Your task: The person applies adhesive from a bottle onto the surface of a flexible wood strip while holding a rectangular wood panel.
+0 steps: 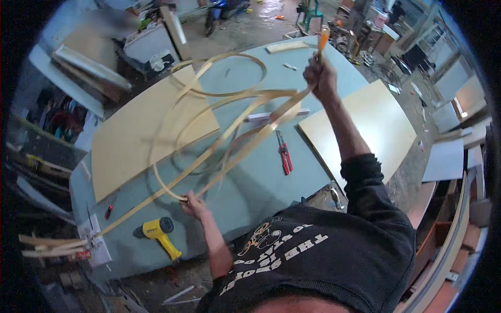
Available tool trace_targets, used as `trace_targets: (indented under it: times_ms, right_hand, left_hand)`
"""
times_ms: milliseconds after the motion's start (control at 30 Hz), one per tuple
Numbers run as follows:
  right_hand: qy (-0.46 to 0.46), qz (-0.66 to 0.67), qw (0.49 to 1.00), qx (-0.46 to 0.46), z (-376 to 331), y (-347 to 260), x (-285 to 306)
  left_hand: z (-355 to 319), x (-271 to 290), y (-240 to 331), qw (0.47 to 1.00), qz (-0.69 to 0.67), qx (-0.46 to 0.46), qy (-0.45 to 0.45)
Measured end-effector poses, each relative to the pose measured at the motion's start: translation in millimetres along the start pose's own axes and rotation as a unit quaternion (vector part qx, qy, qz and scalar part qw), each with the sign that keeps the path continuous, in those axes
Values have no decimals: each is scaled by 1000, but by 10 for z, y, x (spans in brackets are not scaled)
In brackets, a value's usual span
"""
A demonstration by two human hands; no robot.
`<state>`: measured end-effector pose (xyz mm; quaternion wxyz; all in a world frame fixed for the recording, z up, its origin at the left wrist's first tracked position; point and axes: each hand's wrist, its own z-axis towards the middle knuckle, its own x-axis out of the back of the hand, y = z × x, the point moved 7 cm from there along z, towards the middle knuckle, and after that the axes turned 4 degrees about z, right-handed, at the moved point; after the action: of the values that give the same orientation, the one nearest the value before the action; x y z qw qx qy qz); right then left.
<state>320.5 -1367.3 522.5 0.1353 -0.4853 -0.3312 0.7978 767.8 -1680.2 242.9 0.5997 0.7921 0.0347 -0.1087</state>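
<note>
With your left hand (pixel 195 205) pinching the pale strip (pixel 210 152) looped over the worktop (pixel 313 169) and your right hand (pixel 320 75) closed around the orange-handled tool (pixel 324 38), ease the loops apart gently to avoid kinks.

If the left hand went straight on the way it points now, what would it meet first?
The left hand would probably meet the long stretch of pale strip crossing ahead; the cream board lies beyond. Depth is unclear, so it might pass over or under the strip.
</note>
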Motion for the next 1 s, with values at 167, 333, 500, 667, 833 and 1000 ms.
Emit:
trace_targets:
  times_ms: [167,333,500,667,833,1000]
  right_hand:
    - [114,91,981,126,455,-822,413]
    - [269,37,947,169,565,-1333,1073]
    - [340,102,920,165,664,-1354,1220]
    - [364,86,913,165,843,-1269,1390]
    - [292,112,939,145,853,-1044,1357]
    - [215,155,953,149,535,-763,805]
  left_hand:
    - [-132,-379,381,996,37,-50,-67]
    - [-210,-764,945,971,58,-214,-92]
    - [-114,-638,1453,963,93,-231,-101]
    - [-265,-631,1557,976,62,-195,-75]
    - [-354,-506,1469,978,63,-176,-94]
    - [-199,-18,1139,979,81,-154,-107]
